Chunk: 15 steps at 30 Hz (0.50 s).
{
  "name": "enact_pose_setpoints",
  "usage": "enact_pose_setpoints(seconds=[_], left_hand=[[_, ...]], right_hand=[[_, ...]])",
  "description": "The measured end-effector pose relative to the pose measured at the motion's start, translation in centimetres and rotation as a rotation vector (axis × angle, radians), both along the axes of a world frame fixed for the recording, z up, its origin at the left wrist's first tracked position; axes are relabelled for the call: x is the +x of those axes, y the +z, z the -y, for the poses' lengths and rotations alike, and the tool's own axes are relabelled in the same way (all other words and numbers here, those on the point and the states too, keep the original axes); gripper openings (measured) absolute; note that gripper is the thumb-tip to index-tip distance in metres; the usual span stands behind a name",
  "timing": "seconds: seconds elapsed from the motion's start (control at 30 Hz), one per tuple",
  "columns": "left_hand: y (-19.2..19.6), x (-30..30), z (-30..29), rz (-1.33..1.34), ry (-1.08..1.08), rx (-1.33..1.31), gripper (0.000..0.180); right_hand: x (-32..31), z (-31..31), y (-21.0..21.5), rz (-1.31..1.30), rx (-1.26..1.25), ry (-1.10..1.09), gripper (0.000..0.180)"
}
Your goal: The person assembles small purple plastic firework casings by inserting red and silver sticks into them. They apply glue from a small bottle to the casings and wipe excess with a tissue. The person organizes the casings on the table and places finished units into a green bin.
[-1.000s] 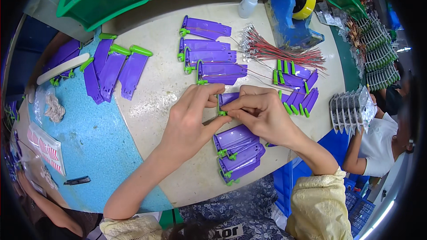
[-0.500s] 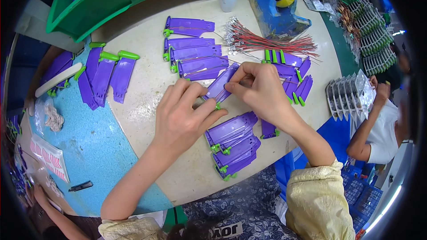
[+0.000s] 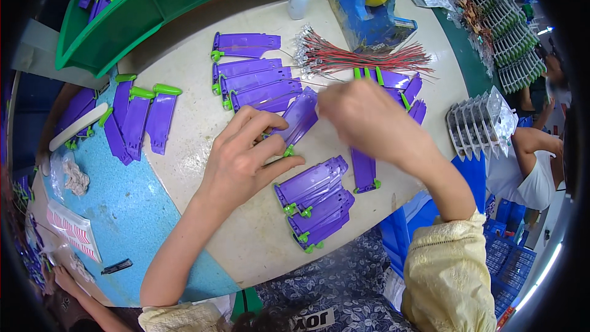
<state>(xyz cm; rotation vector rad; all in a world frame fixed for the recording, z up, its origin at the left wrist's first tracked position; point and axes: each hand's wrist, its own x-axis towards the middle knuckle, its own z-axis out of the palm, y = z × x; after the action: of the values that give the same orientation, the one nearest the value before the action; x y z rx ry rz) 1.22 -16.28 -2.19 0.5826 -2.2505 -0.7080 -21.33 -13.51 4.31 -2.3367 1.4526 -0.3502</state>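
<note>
My left hand (image 3: 249, 157) is closed on a purple plastic panel (image 3: 300, 117) that has a green end piece, holding it tilted above the table. Beside the panel's upper end is my right hand (image 3: 365, 117), its fingers curled but smeared by motion; whether anything is in them I cannot tell. Beyond my left hand lies a row of similar purple panels (image 3: 249, 46) with green ends and thin wires. Nearer me sits a stack of purple panels (image 3: 313, 187). A single purple panel (image 3: 364, 169) lies partly under my right forearm.
A bundle of red and black wires (image 3: 369, 58) lies before a blue tape dispenser (image 3: 362, 9). Next to it stands a white squeeze bottle (image 3: 299, 1). Green bins (image 3: 117, 37) line the back. More purple panels (image 3: 135, 120) lie left; another person (image 3: 528, 160) works at right.
My right hand has lifted off the panel's surface and shifted slightly right, now blurred. My left hand still holds the panel. The whole view has shifted a little.
</note>
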Motion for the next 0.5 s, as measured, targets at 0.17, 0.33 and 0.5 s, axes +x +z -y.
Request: enact_pose_setpoints(seconds=[0.17, 0.33, 0.5], left_hand=[[0.1, 0.0, 0.3, 0.011, -0.023, -0.003, 0.035], [1.0, -0.5, 0.4, 0.121, -0.064, -0.024, 0.032], [1.2, -0.7, -0.2, 0.123, 0.002, -0.06, 0.027]], right_hand=[[-1.2, 1.7, -2.2, 0.106, -0.008, -0.133, 0.007], [-1.5, 1.6, -1.7, 0.192, 0.074, -0.212, 0.01], [-3.4, 1.2, 1.5, 0.403, -0.545, -0.317, 0.011]])
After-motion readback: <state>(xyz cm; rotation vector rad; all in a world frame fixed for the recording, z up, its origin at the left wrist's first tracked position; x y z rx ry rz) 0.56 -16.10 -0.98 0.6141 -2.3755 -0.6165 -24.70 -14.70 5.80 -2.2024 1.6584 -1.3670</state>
